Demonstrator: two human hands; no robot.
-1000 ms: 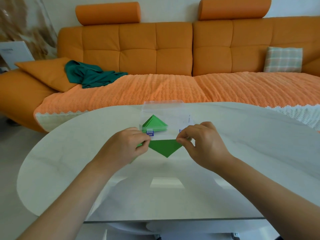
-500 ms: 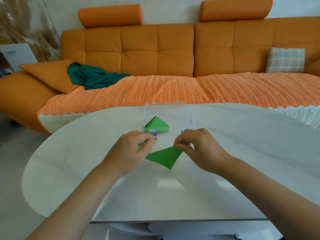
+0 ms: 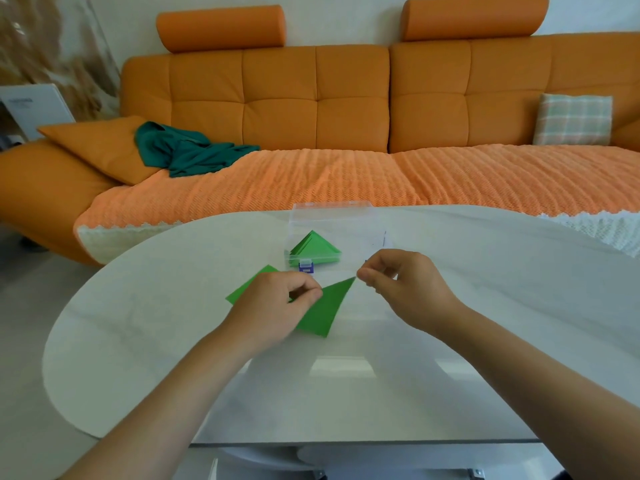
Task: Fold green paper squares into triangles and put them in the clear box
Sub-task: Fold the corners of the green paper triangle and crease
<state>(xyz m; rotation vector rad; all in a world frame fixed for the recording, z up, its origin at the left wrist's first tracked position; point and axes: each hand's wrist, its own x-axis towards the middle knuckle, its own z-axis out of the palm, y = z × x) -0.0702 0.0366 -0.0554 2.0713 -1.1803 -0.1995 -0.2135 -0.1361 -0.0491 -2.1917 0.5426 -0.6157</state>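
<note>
Green paper triangle [image 3: 323, 308]: where is it, and which way does it point?

It is held just above the table [image 3: 166, 306], in front of the clear box [image 3: 330, 211]. Its apex points down toward the person, and its long edge slants up to the right, ending in a sharp corner at the right hand [image 3: 398, 289].

Was it like that a second ago?

No. Then the long edge lay level between the two hands, close up against the box, with the apex hanging straight down. Since then the paper has tilted and come nearer the person, and the left hand [image 3: 273, 306] has dropped lower than the right.

And the grip?

The left thumb and forefinger are clamped on the triangle near its upper edge. The right thumb and forefinger are pressed together right at the raised corner; whether the paper is still between them I cannot tell.

Anything else nearby?

A flat green sheet [image 3: 251, 285] lies on the table, partly under the left hand, and shows more than before. Folded triangles [image 3: 315, 249] are stacked in the left part of the box, behind its blue latch [image 3: 306, 268]. Beyond the table stands an orange sofa [image 3: 277, 98] with a teal cloth [image 3: 187, 154] and a checked cushion [image 3: 573, 119].
</note>
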